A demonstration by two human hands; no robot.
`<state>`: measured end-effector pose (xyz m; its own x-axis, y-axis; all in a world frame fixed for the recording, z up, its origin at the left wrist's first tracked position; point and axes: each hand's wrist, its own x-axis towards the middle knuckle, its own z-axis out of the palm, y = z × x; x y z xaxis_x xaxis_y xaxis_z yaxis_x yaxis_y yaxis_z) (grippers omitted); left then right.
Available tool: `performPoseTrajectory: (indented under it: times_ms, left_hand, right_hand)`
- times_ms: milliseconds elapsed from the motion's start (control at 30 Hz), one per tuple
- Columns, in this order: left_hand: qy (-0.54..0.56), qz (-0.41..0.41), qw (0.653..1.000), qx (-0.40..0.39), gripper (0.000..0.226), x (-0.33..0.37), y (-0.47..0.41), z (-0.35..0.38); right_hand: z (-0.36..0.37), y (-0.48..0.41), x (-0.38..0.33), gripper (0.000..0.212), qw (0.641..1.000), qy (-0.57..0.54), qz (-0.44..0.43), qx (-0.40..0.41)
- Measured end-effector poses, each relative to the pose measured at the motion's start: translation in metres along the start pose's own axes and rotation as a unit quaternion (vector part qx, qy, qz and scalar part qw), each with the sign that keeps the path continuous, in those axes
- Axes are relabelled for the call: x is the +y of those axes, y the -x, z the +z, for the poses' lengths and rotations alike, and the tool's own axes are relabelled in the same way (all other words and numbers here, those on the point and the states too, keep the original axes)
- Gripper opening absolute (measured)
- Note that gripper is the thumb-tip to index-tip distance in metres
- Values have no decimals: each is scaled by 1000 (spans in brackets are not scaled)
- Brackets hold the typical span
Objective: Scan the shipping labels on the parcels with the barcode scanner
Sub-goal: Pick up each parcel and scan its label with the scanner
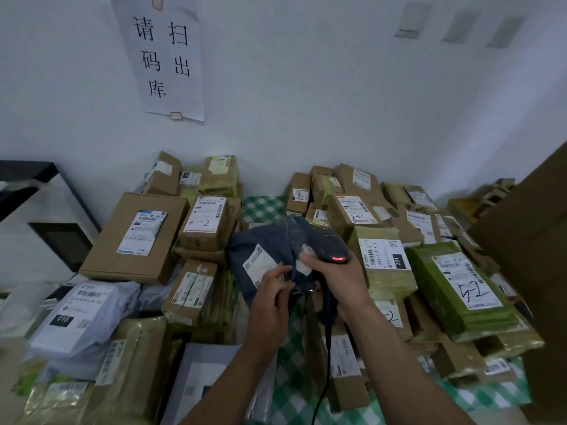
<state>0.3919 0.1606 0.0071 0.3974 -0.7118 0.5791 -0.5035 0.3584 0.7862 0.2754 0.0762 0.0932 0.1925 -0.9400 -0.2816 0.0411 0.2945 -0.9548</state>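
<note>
Left hand pinches the near edge of the dark blue mailer bag over the checked tablecloth, right hand grips the barcode scanner, so the tilted shipping label sits just left of the scanner head, closer to the left hand.

A paper sign hangs on the white wall above a green checked tablecloth.

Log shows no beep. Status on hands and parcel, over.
Left hand pinches dark blue parcel beside its label. Right hand grips scanner, red light on, at the parcel's right edge. Label faces up, left fingertips at its edge.
</note>
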Motion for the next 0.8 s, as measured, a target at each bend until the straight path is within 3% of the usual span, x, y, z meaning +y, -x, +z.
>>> performPoseTrajectory:
  times_ms: [167, 200, 267, 367, 433, 667, 733, 800]
  left_hand:
    - [24, -5, 999, -43, 8, 2, -4, 5]
    - [33, -36, 998, -32, 9, 6, -7, 2]
    - [66, -176, 982, 36, 17, 13, -18, -5]
    - [184, -429, 881, 78, 66, 0, -47, -14]
    - [259, -493, 828, 67, 70, -13, -63, -17]
    - [324, -502, 799, 62, 22, -7, -95, -34]
    - [326, -477, 810, 96, 20, -3, -104, -39]
    - [291, -430, 845, 128, 15, 1, -113, -45]
  right_hand:
    - [-10, -2, -3, 43, 995, -21, -28, 97]
    - [-12, 0, -4, 38, 993, -38, -33, 103]
    - [-15, 3, -7, 37, 991, -72, -39, 106]
    - [-20, 8, -8, 37, 988, -108, -42, 105]
    - [-24, 10, -9, 35, 985, -132, -44, 105]
    - [-39, 12, -13, 34, 984, -127, -49, 111]
    - [-39, 14, -16, 34, 986, -101, -62, 117]
    - [-36, 16, -20, 35, 987, -91, -70, 113]
